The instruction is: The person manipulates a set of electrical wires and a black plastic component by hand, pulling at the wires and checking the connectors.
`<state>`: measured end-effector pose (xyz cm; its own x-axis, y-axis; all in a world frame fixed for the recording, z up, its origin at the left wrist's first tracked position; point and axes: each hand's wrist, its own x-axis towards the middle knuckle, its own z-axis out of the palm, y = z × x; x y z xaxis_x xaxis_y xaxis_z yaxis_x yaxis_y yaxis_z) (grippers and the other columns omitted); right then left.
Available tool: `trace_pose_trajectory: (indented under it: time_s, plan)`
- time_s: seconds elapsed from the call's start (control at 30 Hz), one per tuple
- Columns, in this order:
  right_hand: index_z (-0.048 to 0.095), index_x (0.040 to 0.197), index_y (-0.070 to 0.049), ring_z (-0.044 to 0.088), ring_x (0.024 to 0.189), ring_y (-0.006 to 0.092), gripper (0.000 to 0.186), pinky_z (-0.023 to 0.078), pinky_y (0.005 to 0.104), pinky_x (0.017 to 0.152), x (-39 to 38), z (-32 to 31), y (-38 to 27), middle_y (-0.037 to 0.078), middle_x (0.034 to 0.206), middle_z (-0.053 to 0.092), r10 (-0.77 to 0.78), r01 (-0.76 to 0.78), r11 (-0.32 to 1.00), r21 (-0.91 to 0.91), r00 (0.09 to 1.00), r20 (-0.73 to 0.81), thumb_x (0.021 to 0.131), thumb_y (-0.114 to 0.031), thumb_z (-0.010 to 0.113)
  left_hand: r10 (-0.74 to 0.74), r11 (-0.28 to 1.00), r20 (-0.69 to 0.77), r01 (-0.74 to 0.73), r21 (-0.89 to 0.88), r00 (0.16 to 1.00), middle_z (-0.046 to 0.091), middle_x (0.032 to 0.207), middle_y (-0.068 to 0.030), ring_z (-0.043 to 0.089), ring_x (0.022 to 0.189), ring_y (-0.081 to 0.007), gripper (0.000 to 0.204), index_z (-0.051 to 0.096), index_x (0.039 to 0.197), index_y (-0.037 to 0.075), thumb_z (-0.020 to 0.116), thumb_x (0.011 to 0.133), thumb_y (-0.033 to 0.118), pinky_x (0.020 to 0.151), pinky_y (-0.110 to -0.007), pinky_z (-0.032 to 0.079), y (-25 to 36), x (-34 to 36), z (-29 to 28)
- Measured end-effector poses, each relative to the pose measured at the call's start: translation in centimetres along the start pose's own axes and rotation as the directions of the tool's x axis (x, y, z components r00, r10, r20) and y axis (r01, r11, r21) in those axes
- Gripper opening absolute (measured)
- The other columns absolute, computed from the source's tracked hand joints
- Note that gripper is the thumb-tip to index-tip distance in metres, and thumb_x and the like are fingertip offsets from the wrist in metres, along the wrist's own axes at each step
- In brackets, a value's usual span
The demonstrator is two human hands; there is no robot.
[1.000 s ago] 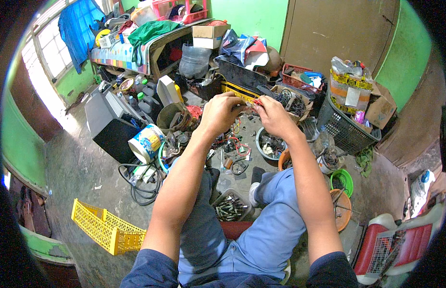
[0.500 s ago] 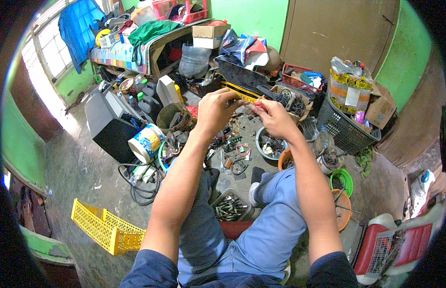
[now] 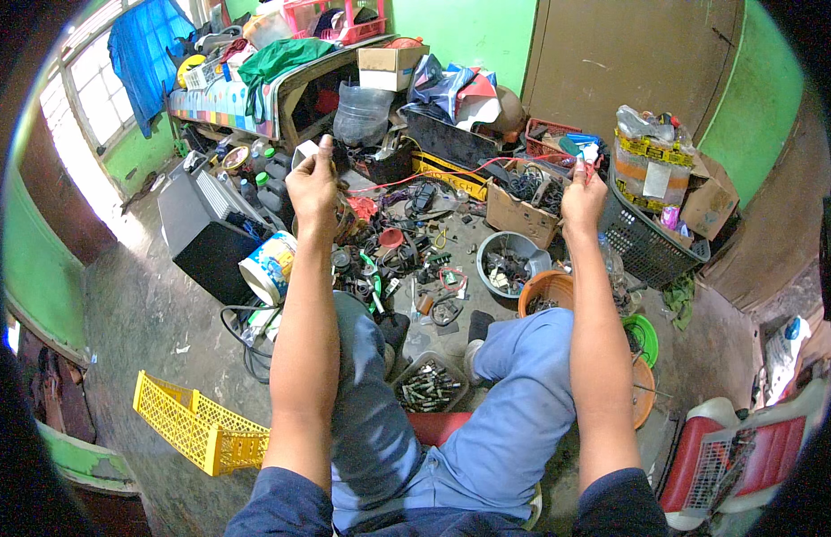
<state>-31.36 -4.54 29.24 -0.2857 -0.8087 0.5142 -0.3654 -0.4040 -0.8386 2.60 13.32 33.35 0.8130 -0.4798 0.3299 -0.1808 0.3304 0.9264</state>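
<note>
A thin red wire (image 3: pixel 451 175) runs across the gap between my two raised hands, sagging slightly. My left hand (image 3: pixel 313 190) is closed on its left end, thumb pointing up. The right end is gripped by my right hand (image 3: pixel 583 199), with more red wire bunched above the thumb. Below the wire, many small electronic parts and cable pieces (image 3: pixel 420 255) lie scattered on the floor. Between my legs stands a grey tub (image 3: pixel 465 394) with several small cylindrical metal parts in it.
Ahead to the right are a cardboard box (image 3: pixel 514 210) of dark cables, a grey basin (image 3: pixel 485 276), an orange bowl (image 3: pixel 551 288) and a dark crate (image 3: pixel 648 251). On the left are a black case (image 3: pixel 201 242), a white-blue bucket (image 3: pixel 271 268) and a yellow plastic rack (image 3: pixel 205 430).
My hands were close together at the centre with the red wire gathered. They have moved wide apart, left and right, and the wire is now drawn out between them.
</note>
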Motion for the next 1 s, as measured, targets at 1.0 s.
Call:
trace_pose_trajectory:
  time_s: [1.0]
  plan:
    - [0.059, 0.082, -0.005, 0.048, 0.049, 0.0127, 0.036, 0.038, 0.0325, 0.046, -7.2, 6.1, -5.5, 0.001, 0.058, 0.05, 0.182, -0.418, 0.813, 0.406, 0.844, 0.504, 0.105, -0.032, 0.049, 0.289, 0.89, 0.535, -0.429, 0.155, 0.794, 0.068, 0.095, -0.0093, 0.063, 0.083, -0.0142, 0.039, 0.054, 0.129, 0.005, 0.067, 0.093, 0.012, 0.076, -0.03, 0.052, 0.7, -8.6, 7.8]
